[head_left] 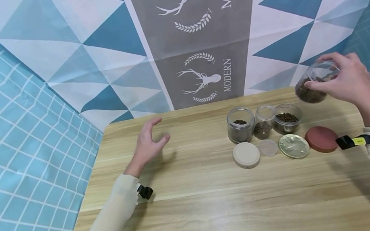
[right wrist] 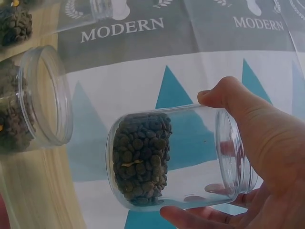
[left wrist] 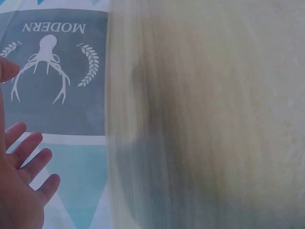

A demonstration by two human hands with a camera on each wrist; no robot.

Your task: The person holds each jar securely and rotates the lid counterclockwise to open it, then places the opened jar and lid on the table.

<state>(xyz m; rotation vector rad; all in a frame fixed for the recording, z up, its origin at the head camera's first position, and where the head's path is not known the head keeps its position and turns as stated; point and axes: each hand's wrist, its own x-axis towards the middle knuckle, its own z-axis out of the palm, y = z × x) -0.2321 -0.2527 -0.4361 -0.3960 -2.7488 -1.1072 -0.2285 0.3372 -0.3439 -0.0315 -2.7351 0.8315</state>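
Note:
My right hand (head_left: 351,77) grips a clear jar (head_left: 315,83) by its sides near the rim, at the table's back right. In the right wrist view brown pellets (right wrist: 143,157) fill the bottom part of this jar, and its mouth has no lid. To its left stands a shallow round jar (head_left: 286,119) of brown pellets, beside a narrow jar (head_left: 263,122) and a wider jar (head_left: 240,125), all uncovered. My left hand (head_left: 147,144) hovers over the left of the table, thumb and fingers spread apart, holding nothing.
In front of the jars lie a cream lid (head_left: 246,155), a small translucent lid (head_left: 268,148), a gold lid (head_left: 294,146) and a reddish-brown lid (head_left: 321,139). The wooden table (head_left: 215,208) meets a patterned cloth (head_left: 194,40) at its back edge.

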